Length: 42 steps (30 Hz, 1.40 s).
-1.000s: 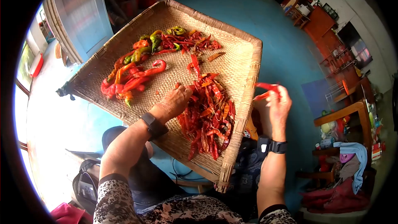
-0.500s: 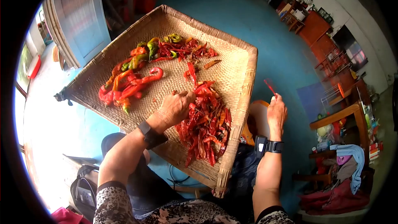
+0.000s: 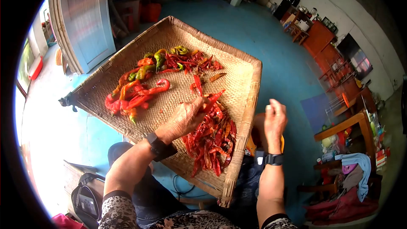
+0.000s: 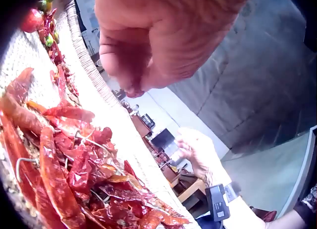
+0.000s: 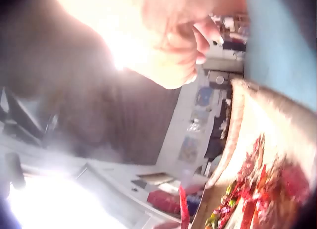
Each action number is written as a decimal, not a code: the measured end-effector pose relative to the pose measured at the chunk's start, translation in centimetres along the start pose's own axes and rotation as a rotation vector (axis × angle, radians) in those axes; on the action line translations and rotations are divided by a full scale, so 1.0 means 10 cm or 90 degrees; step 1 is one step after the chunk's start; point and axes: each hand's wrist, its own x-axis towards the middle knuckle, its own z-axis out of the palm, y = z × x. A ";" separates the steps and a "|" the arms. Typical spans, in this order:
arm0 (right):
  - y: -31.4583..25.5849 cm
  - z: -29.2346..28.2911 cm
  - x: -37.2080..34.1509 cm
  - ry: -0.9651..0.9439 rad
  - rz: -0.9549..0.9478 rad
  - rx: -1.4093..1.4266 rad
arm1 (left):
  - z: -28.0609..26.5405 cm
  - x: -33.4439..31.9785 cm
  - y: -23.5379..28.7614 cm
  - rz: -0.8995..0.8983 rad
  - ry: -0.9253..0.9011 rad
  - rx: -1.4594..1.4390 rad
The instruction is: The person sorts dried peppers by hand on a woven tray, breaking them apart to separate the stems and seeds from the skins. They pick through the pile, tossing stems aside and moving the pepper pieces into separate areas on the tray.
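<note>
My left hand (image 3: 183,121) is over the woven tray (image 3: 237,53) and pinches a red chili (image 3: 215,98) between thumb and fingers. That chili (image 5: 184,208) points upward in the right wrist view. Just below the hand lies a pile of wrinkled red chilies (image 3: 210,144), seen close up in the left wrist view as a glossy heap (image 4: 79,169). My right hand (image 3: 274,124), outside the tray's right edge, has its fingers loosely bent with no chili visible in them; the right wrist view (image 5: 163,46) shows the same.
Smoother red peppers (image 3: 137,95) and green ones (image 3: 159,59) lie in the tray's left and upper part. An orange container (image 3: 251,145) sits beside its right edge, partly behind my right arm. A wooden chair (image 3: 345,127) with clothes stands at right.
The red chili that my right hand held is gone from it, and that hand has moved slightly left. My left hand has shifted right and now holds up a red chili.
</note>
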 end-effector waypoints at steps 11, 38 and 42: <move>-0.90 0.58 -0.24 -0.360 0.046 0.389 | 0.22 0.05 0.05 0.021 -0.009 -0.088; -0.46 0.33 -0.19 -0.383 -0.037 0.172 | 0.43 -0.10 -0.31 0.053 -0.182 0.243; -0.80 0.48 -0.37 -0.632 -0.185 -0.012 | 0.35 -0.17 -0.20 -0.002 -0.173 0.253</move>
